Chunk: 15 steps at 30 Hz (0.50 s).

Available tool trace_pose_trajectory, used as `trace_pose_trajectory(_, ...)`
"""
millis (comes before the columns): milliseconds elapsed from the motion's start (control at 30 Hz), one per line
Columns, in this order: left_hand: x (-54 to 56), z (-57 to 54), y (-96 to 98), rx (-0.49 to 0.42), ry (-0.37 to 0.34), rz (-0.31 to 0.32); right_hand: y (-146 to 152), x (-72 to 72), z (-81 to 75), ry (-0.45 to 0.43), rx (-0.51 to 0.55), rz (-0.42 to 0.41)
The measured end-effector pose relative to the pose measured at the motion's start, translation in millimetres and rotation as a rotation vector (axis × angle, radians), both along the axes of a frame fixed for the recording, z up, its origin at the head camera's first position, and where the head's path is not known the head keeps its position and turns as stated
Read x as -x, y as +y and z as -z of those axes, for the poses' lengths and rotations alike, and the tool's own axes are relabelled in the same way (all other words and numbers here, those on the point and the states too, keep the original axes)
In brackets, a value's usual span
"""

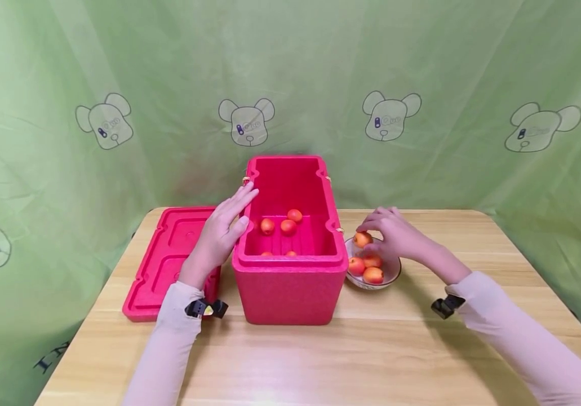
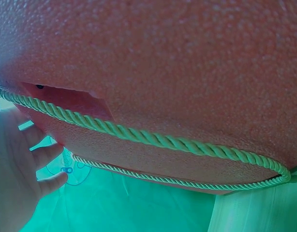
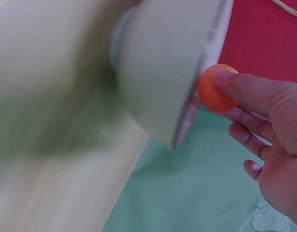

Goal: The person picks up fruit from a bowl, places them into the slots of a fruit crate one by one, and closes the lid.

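A red foam box [image 1: 290,293], open at the top, stands mid-table with several orange-red apricots [image 1: 288,227] on its floor. Along its left rim my left hand [image 1: 219,234] rests with fingers extended. The left wrist view has that hand [image 2: 15,174] beside the box's side wall and a twisted rope handle [image 2: 163,140]. My right hand [image 1: 399,234] pinches one apricot [image 1: 362,239] between thumb and fingers, over a white bowl [image 1: 395,274]. Below it, several more apricots [image 1: 373,275] lie in the bowl. In the right wrist view, the pinched apricot [image 3: 217,89] overlaps the bowl's rim.
A red lid [image 1: 143,287] lies flat on the wooden table [image 1: 397,361], left of the box and partly under my left forearm. The bowl stands close against the box's right side. Behind the table hangs a green curtain [image 1: 320,56] with bear-head drawings.
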<state>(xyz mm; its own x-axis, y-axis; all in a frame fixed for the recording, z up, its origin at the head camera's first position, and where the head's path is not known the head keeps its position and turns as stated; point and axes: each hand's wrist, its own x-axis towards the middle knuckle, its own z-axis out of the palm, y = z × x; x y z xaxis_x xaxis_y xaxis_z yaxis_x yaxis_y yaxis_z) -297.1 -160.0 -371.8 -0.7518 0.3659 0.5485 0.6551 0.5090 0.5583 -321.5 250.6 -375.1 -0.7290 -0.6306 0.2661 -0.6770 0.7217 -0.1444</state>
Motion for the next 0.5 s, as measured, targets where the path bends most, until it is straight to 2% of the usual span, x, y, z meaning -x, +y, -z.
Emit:
trace_pose_trajectory(200, -0.4, -0.8, 0.6, 0.001, 0.001, 0.0, 1.0, 1.9, -21.3, 0.083, 0.066, 0.007)
trace_pose_trajectory(500, -0.3, 0.9, -0.2, -0.01, 0.021, 0.01, -6.7, 3.1, -48.0, 0.151, 0.177, -0.016)
